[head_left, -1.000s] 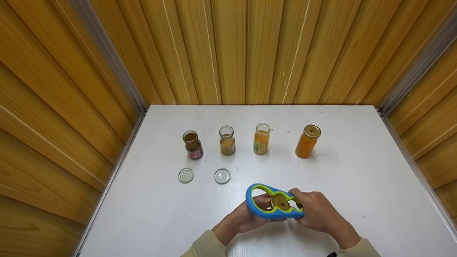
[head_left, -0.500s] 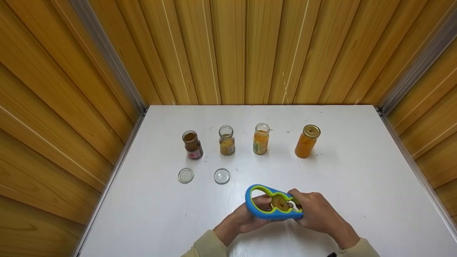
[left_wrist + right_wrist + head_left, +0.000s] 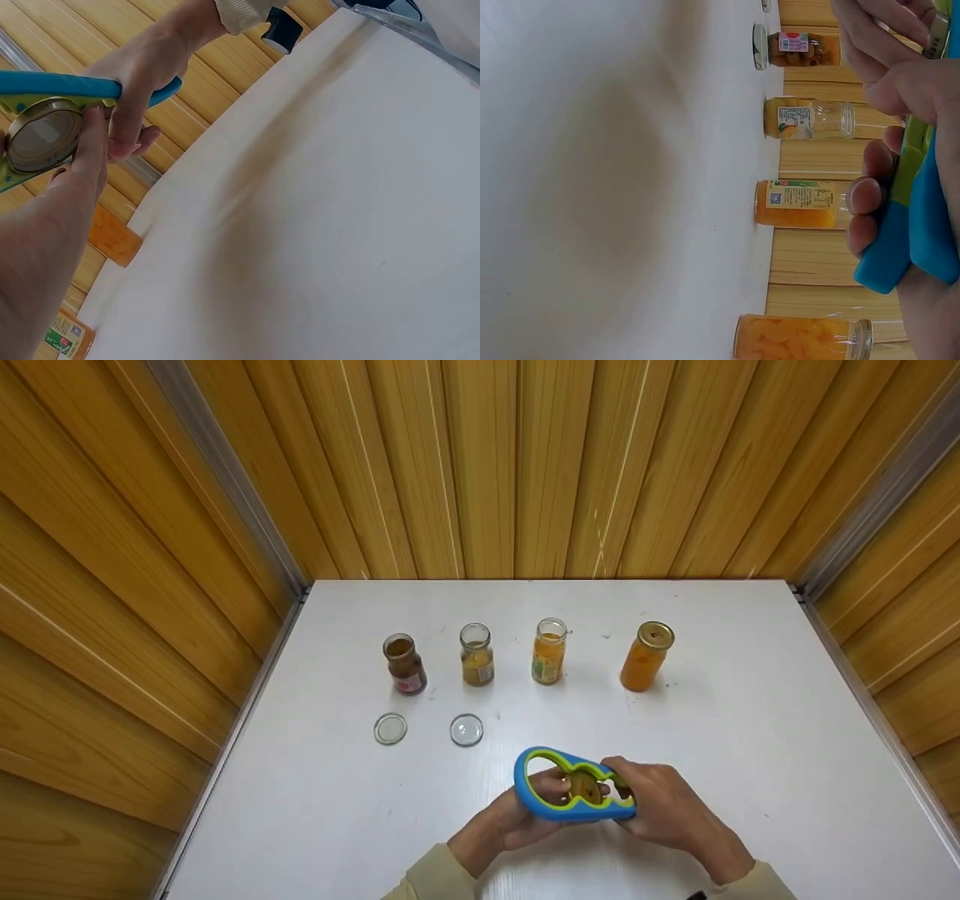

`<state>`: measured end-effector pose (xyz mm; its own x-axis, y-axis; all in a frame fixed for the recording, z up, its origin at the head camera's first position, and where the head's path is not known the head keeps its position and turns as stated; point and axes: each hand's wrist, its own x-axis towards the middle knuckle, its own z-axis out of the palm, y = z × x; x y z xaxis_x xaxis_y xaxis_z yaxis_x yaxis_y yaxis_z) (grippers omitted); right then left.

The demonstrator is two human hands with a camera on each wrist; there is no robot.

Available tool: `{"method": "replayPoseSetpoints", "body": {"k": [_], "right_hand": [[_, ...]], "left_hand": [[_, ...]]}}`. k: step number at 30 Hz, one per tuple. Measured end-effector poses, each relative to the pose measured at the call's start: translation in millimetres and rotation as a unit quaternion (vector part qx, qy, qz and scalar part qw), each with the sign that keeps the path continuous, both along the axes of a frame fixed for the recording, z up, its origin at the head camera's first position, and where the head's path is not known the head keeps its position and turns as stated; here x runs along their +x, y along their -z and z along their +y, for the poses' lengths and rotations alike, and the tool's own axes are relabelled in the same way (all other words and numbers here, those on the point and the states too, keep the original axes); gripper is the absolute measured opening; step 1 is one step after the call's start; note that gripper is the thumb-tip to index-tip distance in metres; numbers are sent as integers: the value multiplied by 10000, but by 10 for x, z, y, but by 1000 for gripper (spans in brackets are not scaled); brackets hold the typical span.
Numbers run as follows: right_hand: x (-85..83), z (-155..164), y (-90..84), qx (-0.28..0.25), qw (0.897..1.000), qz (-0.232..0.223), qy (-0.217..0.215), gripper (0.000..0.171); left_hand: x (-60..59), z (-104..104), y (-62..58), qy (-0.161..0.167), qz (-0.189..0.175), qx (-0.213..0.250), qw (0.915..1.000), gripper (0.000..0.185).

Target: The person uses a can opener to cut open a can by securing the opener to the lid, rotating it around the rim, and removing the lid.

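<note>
Barely any change vs 1 s ago: the jar opener point(image 3: 574, 785) has crept a touch toward the far side and the gold lid point(image 3: 586, 787) caught in it looks tipped a bit more on edge; jars and loose lids haven't budged.

I've got the opener held just above the near-centre of the white table point(image 3: 750, 750). My right hand point(image 3: 664, 810) is wrapped round its narrow right end, fingers curled over the blue rim. My left hand point(image 3: 525, 814) comes in from below, and the left wrist view shows fingertips pinching the lid point(image 3: 41, 135) where it sits in the yellow-green teeth.

Handling, as I judge it: opener is stiff plastic w/ a rubbery lining, light, good grip anywhere on the outer band. The lid is thin metal, light, slick on its face, so I'd take it by the rim, not the flat.

Far row, left to right: brown jar point(image 3: 405, 664), pale jar point(image 3: 476, 654), orange-label jar point(image 3: 550, 651), all open; capped peach jar point(image 3: 645, 656) at right. Two loose lids point(image 3: 391, 729) point(image 3: 466, 730) lie near the first two.
</note>
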<state>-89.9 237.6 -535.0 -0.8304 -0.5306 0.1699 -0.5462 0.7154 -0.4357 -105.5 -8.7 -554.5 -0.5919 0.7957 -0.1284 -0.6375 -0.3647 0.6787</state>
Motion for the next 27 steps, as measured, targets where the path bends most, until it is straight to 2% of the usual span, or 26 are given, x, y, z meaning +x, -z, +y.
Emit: {"method": "replayPoseSetpoints", "body": {"k": [12,20,27], "right_hand": [[-4,40,-27,12,9999,80,97,63],[-1,101,-51,-15,9996,144,255,64],[2,149,-55,-19,9991,191,366,66]], "left_hand": [[5,-74,50,-292,-228,-77,9993,56],[-4,-162,87,-353,-146,3,9993,37],[-48,-214,97,-342,-130,-129,9992,35]]}}
